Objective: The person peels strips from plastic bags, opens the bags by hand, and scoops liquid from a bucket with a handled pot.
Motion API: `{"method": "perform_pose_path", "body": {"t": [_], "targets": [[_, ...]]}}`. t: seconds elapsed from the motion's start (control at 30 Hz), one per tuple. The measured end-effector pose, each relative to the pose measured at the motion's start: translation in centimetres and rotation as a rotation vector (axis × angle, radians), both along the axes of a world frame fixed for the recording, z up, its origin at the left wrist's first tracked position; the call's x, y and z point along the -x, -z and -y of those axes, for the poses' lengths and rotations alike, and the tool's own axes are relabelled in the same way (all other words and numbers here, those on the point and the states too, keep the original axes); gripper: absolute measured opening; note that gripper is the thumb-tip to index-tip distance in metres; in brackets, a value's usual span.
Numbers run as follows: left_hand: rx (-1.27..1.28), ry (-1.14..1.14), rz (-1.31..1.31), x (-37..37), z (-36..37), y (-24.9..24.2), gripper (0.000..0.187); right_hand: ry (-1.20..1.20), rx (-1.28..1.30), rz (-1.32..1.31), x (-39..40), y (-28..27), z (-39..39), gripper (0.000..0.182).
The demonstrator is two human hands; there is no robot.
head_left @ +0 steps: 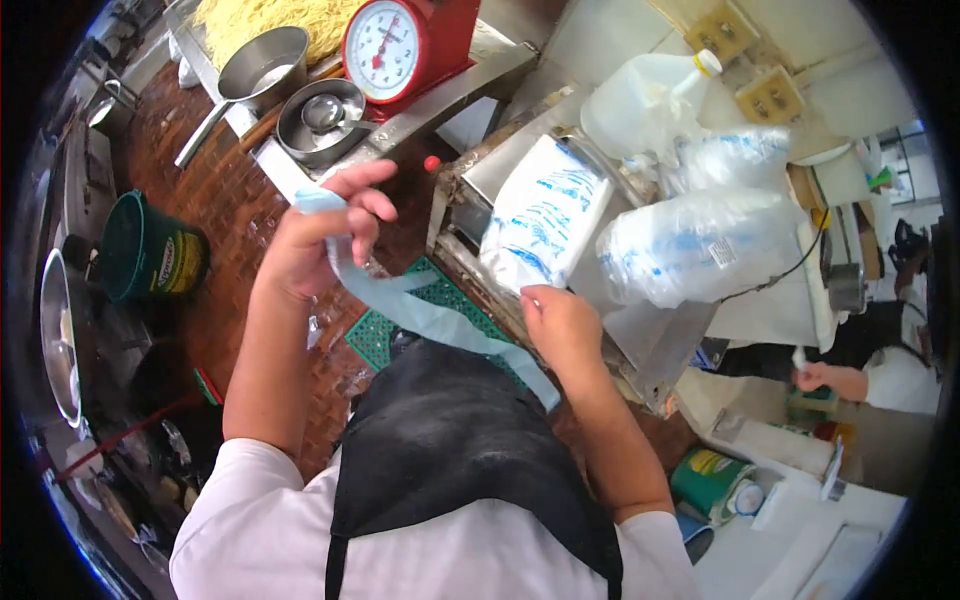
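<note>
A long, pale blue, limp strip [430, 310] is caught between the thumb and curled fingers of my left hand [325, 230]. It sags across the front of my black apron, its far end hanging below my right wrist. My right hand [562, 330] is closed in a pinch at the lower corner of a white plastic package with blue print [550, 215]. That package lies on a metal-edged table beside clear plastic bags of goods [700, 245].
A red dial scale [430, 50], a saucepan [262, 75] and a metal bowl with a ladle [320, 120] stand near yellow noodles [270, 25]. Green matting [375, 335] and a green bucket [150, 245] are on the floor. Another person's hand [835, 380] shows at right.
</note>
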State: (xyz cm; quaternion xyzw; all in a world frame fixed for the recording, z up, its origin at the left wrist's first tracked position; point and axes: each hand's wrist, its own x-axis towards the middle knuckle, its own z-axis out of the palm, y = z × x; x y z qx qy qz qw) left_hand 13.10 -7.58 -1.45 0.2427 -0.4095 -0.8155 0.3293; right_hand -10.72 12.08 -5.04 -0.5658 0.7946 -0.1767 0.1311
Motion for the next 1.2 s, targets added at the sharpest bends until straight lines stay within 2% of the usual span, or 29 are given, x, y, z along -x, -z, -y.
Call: {"method": "perform_pose_path", "body": {"t": [0.07,0.3,0.37,0.5,0.57,0.6,0.7,0.73,0.83,0.87,0.93,0.97,1.0,1.03,1.1,1.2], "targets": [[-0.030,0.085,0.041,-0.3,-0.6,0.0,0.052,0.065,-0.005,-0.012,-0.6,-1.1,0.6,0.012],[-0.004,0.386,0.240,1.6,-2.3,2.5,0.036,-0.021,0.094,-0.267,-0.2,1.1,2.2,0.012],[0.306,0.297,0.235,3.9,-3.4,7.7,0.036,-0.002,0.166,-0.216,-0.6,1.2,2.3,0.008],[0.892,0.382,0.460,7.1,-4.5,8.3,0.038,0.017,0.334,-0.102,-2.0,0.0,2.6,0.009],[1.046,0.296,0.389,8.6,-5.0,9.2,0.037,0.051,0.428,-0.030,-2.7,-0.3,2.6,0.013],[1.201,0.122,0.379,9.8,-5.4,11.6,0.037,0.091,0.395,0.051,-3.6,-1.4,2.2,0.017],[1.087,0.276,0.531,10.0,-5.0,10.2,0.041,0.125,0.656,0.389,-5.5,-4.2,3.0,0.018],[1.184,0.186,0.432,10.9,-4.8,11.0,0.044,0.158,0.680,0.449,-5.4,-5.1,3.4,0.018],[0.835,0.306,0.537,10.0,-4.7,9.3,0.041,0.252,0.825,0.671,-4.4,-7.2,4.7,0.017],[0.726,0.304,0.495,9.5,-4.8,10.0,0.034,0.312,0.884,0.713,-4.0,-7.6,5.4,0.017],[0.658,0.323,0.410,7.7,-4.2,10.4,0.032,0.365,0.890,0.716,-2.9,-8.8,5.8,0.017],[0.579,0.278,0.220,6.7,-3.9,10.1,0.029,0.393,0.891,0.719,-2.2,-9.2,5.9,0.017],[0.368,0.440,0.393,4.6,-2.9,5.8,0.024,0.432,0.917,0.696,-1.4,-9.3,6.2,0.016],[0.141,0.449,0.308,3.7,-2.2,5.9,0.017,0.455,0.912,0.710,-0.7,-9.6,6.5,0.016],[-0.079,0.345,0.154,2.6,-0.8,5.0,0.013,0.492,0.906,0.745,0.3,-10.2,7.2,0.015],[-0.157,0.269,-0.002,1.9,0.8,3.9,0.011,0.553,0.835,0.855,1.1,-11.4,7.5,0.014]]}}
